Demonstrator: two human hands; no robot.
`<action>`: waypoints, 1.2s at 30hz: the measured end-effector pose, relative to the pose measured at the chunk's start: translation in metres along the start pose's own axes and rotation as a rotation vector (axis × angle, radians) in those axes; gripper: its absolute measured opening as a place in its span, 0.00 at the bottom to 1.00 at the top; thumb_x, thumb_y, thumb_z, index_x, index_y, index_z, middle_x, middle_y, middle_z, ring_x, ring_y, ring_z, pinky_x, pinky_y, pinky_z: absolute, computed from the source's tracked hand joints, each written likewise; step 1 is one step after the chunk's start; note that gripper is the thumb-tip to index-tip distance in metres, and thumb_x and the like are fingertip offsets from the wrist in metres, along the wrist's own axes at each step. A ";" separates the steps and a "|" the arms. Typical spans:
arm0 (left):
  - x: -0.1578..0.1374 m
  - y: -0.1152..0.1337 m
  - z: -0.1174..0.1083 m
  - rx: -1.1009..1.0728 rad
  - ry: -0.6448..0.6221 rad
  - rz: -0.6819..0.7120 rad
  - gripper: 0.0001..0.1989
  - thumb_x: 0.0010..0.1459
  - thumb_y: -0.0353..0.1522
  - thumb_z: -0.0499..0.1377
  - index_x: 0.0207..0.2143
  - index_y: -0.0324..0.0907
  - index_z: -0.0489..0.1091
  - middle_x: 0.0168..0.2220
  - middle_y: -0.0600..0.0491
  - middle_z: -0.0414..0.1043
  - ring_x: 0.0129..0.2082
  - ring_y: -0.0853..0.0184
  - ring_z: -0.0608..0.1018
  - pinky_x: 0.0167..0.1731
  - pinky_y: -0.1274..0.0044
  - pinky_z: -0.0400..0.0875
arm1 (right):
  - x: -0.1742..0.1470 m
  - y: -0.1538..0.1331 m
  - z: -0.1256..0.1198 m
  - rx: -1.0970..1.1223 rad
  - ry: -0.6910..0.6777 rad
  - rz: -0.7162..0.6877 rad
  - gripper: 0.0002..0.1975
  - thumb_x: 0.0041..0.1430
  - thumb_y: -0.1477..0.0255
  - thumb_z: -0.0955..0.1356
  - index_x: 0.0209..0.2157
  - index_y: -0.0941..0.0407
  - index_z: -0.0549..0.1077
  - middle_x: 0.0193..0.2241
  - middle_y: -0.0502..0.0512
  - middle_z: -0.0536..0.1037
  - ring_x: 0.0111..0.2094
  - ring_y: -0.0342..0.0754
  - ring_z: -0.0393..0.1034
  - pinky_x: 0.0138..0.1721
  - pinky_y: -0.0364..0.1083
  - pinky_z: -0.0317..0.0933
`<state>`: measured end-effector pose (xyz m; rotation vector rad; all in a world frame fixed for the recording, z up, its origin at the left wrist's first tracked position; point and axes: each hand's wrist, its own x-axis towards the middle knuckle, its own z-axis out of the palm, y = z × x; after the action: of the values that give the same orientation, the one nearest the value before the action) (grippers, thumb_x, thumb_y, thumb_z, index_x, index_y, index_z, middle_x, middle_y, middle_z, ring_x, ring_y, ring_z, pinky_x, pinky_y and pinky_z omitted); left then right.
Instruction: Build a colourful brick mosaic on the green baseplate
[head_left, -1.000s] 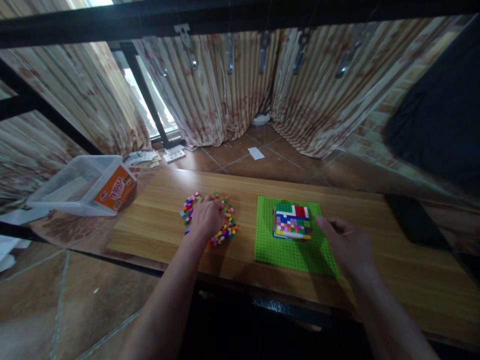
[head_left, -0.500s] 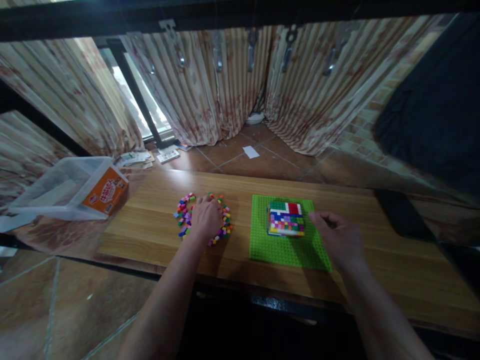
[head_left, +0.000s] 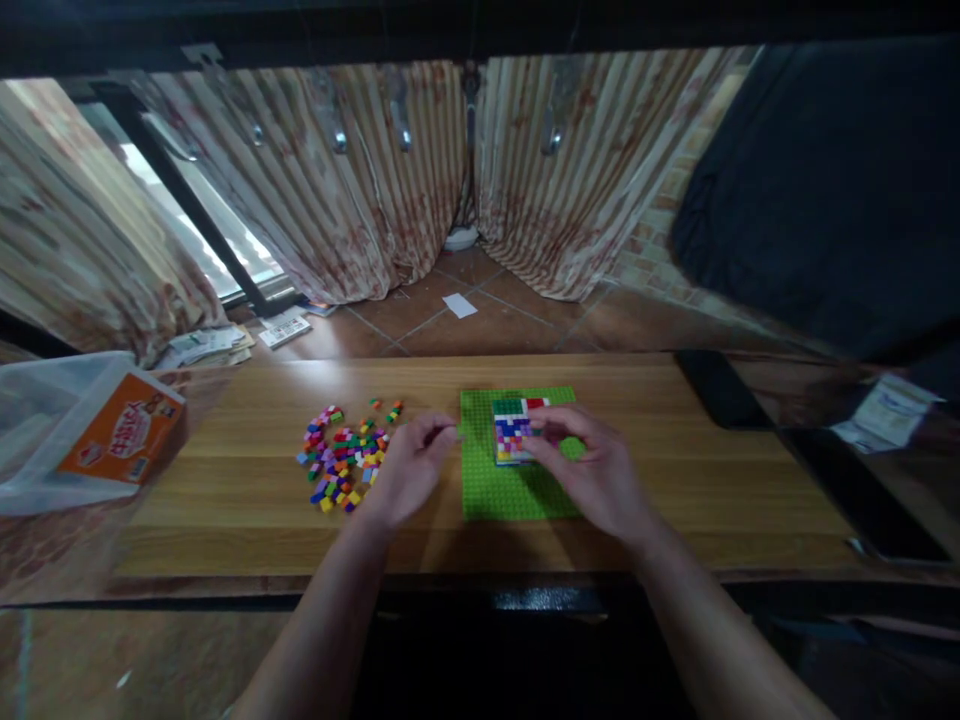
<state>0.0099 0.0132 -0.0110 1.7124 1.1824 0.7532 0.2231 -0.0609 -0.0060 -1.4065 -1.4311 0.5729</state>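
Note:
A block built of small multicoloured toy bricks [head_left: 511, 428] stands on a green studded baseplate [head_left: 495, 495]. My right hand [head_left: 596, 468] reaches over its right side, thumb and forefinger curved with their tips at its top. Whatever lies between those tips is too small to make out. Just off the baseplate's left edge is my left hand [head_left: 415, 465], its thumb and forefinger pinched together. A tiny speck shows at the pinch, too blurred to name. Left of that hand, loose toy bricks [head_left: 341, 465] lie spread in a pile on the wooden table [head_left: 247, 470].
A clear plastic bin [head_left: 45, 400] with an orange label sits beyond the table's left end. A dark phone-like slab [head_left: 720, 390] lies at the back right, and a longer dark object [head_left: 862, 495] lies at the right end. Curtains [head_left: 405, 190] hang behind.
My left hand has left the loose brick pile and moved right to the baseplate's edge. My right hand has moved left over the brick block. The view has shifted to the right.

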 end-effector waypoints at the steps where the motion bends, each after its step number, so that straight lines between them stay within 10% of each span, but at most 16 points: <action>1: -0.004 0.004 0.010 -0.156 -0.067 -0.036 0.11 0.60 0.38 0.55 0.34 0.39 0.71 0.28 0.55 0.69 0.28 0.70 0.69 0.29 0.78 0.63 | -0.002 -0.004 0.002 -0.012 -0.086 -0.024 0.11 0.58 0.66 0.72 0.43 0.50 0.78 0.39 0.52 0.80 0.39 0.48 0.74 0.42 0.49 0.68; 8: -0.018 0.022 0.048 -0.680 -0.290 -0.238 0.19 0.50 0.45 0.67 0.35 0.39 0.73 0.21 0.61 0.60 0.20 0.78 0.57 0.22 0.82 0.49 | -0.009 -0.013 0.004 -0.108 -0.236 -0.137 0.09 0.61 0.72 0.70 0.43 0.49 0.79 0.37 0.53 0.79 0.40 0.48 0.73 0.43 0.50 0.67; 18: -0.006 0.014 0.031 -0.453 -0.048 -0.220 0.14 0.51 0.41 0.64 0.32 0.38 0.75 0.27 0.55 0.72 0.24 0.74 0.64 0.24 0.81 0.55 | 0.002 0.023 -0.042 -0.137 -0.087 0.101 0.11 0.56 0.69 0.70 0.40 0.55 0.81 0.28 0.51 0.76 0.28 0.45 0.69 0.31 0.45 0.63; 36: 0.000 -0.002 0.038 -0.303 -0.098 -0.153 0.12 0.52 0.39 0.62 0.30 0.38 0.75 0.23 0.57 0.68 0.23 0.72 0.64 0.24 0.79 0.57 | 0.001 0.020 -0.022 -0.493 -0.132 0.122 0.14 0.53 0.76 0.68 0.42 0.54 0.80 0.32 0.55 0.81 0.29 0.48 0.72 0.34 0.47 0.62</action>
<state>0.0413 0.0010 -0.0288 1.3774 1.0592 0.7070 0.2518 -0.0626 -0.0150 -1.8801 -1.6741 0.4084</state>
